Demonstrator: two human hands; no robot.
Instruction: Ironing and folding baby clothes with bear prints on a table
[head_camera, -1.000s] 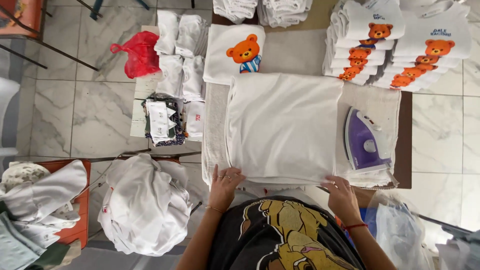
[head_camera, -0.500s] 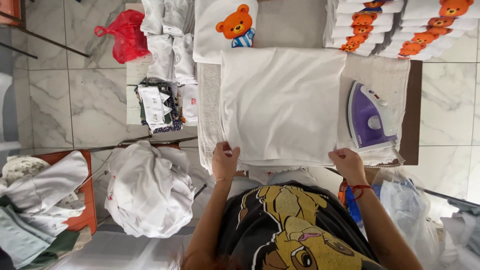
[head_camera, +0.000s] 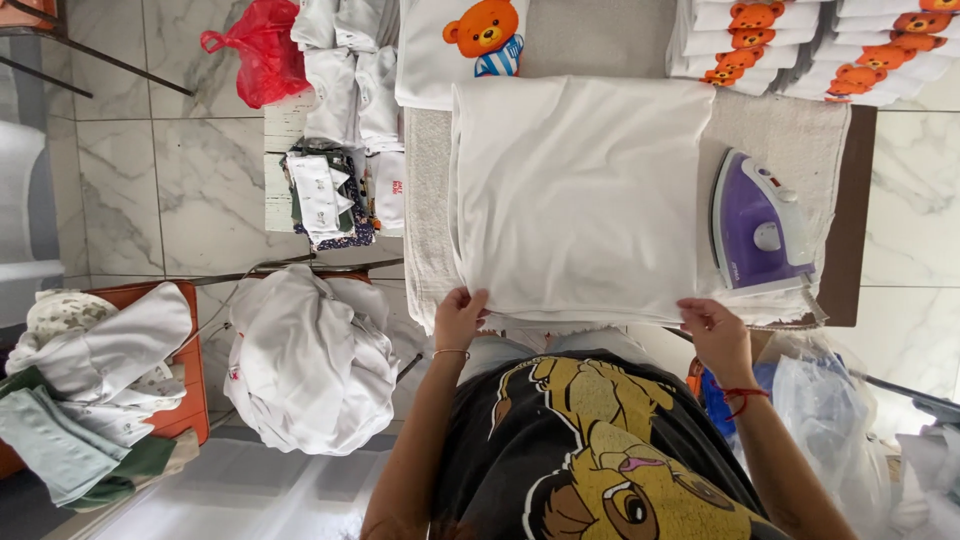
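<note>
I saw the left hand and right hand pinching the white shirt hem; beside the shirt, the purple iron could be knocked over, I judged.

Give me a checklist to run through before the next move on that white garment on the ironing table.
1. Left hand on the near left corner of the white garment: ok.
2. Right hand on the near right corner: ok.
3. Garment lies flat: ok.
4. Purple iron off the garment, beside it: ok.
5. Iron hot or unplugged: cannot tell.
6. Bear-print shirt apart from the garment's far edge: not ok, they overlap.
</note>
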